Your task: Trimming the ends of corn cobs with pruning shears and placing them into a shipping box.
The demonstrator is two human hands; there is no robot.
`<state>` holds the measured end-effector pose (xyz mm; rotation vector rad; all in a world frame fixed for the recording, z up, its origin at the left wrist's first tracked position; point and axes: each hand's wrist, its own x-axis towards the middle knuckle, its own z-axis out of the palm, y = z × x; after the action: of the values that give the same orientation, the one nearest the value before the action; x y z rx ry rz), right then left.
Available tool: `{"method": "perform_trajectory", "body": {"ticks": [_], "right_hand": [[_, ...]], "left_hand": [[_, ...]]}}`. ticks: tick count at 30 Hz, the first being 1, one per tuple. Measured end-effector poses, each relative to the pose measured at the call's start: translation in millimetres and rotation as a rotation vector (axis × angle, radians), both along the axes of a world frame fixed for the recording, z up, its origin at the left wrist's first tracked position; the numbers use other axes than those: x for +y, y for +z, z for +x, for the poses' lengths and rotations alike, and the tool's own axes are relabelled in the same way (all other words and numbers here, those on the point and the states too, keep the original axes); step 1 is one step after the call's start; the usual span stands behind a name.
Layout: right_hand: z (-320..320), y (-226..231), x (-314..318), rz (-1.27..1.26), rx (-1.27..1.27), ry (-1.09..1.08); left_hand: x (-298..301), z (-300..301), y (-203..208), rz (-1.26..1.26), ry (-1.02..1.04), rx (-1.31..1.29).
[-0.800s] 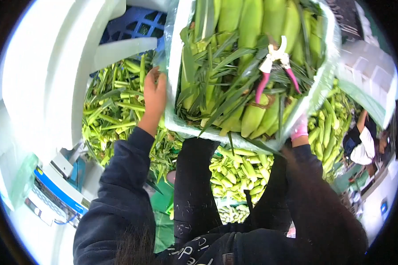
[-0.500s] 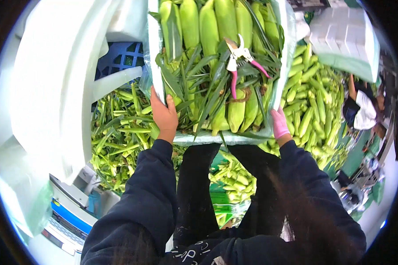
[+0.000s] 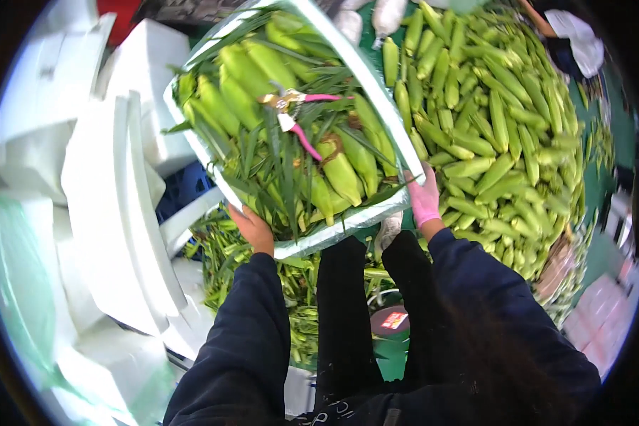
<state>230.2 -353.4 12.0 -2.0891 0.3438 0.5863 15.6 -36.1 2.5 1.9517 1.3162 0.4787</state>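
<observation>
White foam box point(image 3: 348, 226), tilted, gripped at both near corners, brimming with green corn ears point(image 3: 341, 170); pink-handled shears point(image 3: 291, 106) lie on top.

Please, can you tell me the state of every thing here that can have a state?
white foam box: full, carried, tilted.
pink-handled shears: lying open on the corn in the box.
left hand: bare, gripping the box edge.
right hand: pink-gloved, gripping the box edge.
corn pile: loose, unhusked.
</observation>
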Motion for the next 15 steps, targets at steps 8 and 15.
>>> {"method": "perform_trajectory", "body": {"ticks": [8,15], "right_hand": [[-94,23,25,0.198,-0.021,-0.692],[-138,26,64,0.163,0.02,-0.626]], "left_hand": [[47,-16,17,0.571,-0.036,0.715],[145,169,72,0.635,-0.73,0.135]]}}
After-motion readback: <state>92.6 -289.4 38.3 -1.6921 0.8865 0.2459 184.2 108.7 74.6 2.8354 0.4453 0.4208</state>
